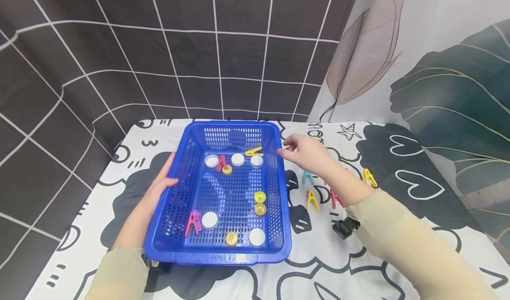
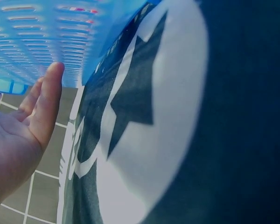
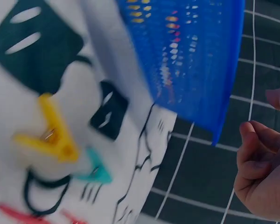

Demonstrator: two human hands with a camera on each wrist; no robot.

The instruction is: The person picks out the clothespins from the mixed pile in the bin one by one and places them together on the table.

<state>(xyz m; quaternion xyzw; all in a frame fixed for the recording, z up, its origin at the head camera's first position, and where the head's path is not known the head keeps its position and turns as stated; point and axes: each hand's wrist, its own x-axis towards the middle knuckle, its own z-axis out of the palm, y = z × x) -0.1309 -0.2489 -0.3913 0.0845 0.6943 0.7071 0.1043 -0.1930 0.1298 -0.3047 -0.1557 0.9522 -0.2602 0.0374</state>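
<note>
A blue plastic basket (image 1: 217, 259) with slotted walls stands on the patterned cloth. My left hand (image 1: 158, 187) lies along its left side, fingers nearly straight against the outer wall and thumb by the rim; the left wrist view shows the palm below that wall. Just beyond the right rim, my right hand (image 1: 308, 154) hovers with loosely bent fingers, nothing visible between them. Inside the basket lie white caps (image 1: 210, 220), yellow caps (image 1: 260, 197), a yellow clothespin (image 1: 253, 151), a pink clothespin (image 1: 222, 163), and red and purple clothespins (image 1: 194, 222) close together.
Right of the basket, a yellow clothespin (image 1: 312, 199), a teal clothespin (image 1: 308, 177) and a red clothespin (image 1: 336, 199) lie on the cloth (image 1: 318, 255). Another yellow clothespin (image 1: 369, 177) is beyond the right forearm. A dark grid-patterned curtain (image 1: 239, 56) hangs behind.
</note>
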